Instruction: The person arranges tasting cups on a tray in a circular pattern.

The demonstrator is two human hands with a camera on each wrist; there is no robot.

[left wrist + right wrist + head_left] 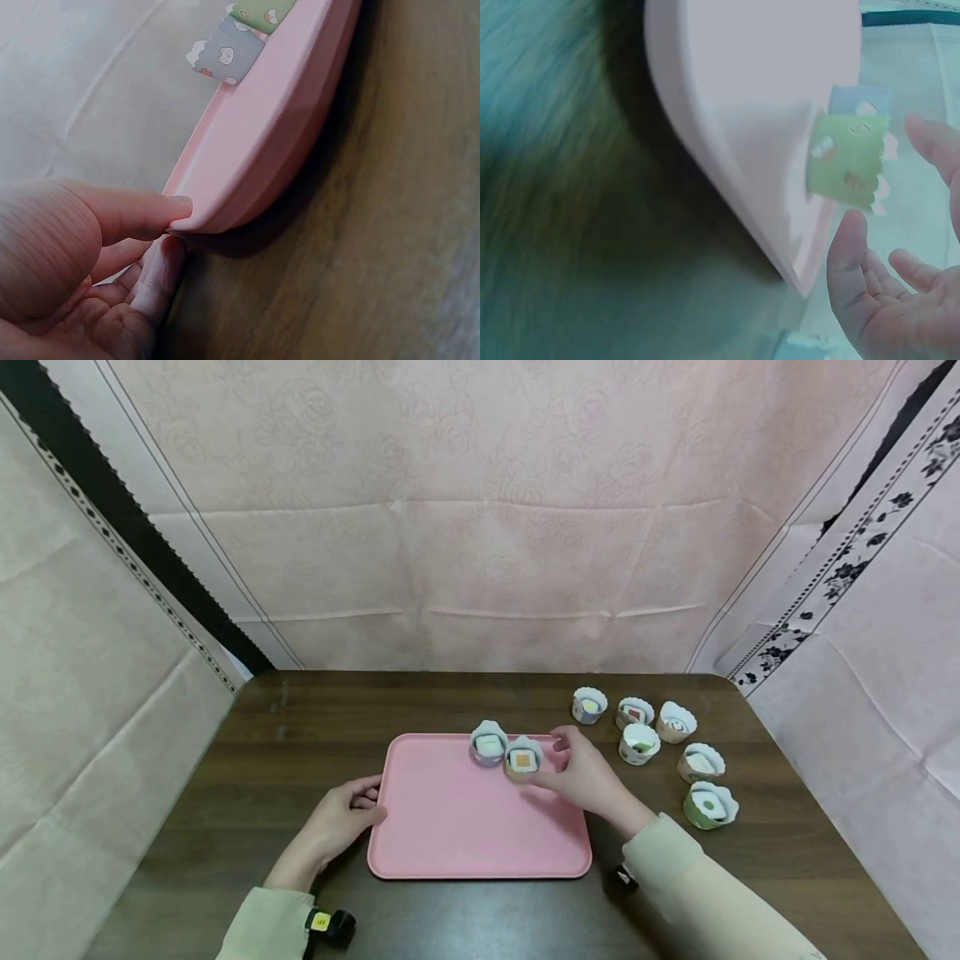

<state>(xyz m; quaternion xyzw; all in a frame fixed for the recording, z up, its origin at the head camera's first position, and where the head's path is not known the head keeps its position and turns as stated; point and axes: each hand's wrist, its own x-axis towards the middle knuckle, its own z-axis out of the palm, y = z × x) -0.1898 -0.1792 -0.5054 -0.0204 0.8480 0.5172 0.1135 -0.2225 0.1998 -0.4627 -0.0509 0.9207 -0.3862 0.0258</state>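
- The green cup [522, 762] with an orange square inside is standing on the pink tray [465, 827], near its far edge and right of the middle.
- The grey-blue cup [488, 746] is standing just beside it, to its left.
- My right hand [590, 777] is hovering beside the green cup, thumb and fingers spreading wide.
- My left hand [337, 822] is pinching the tray's left edge, thumb above, fingers beneath.
- Six more cups [639, 745] are standing on the brown table [442, 922], off to the tray's right.
- A pale cloth [487, 568] is hanging behind the table.
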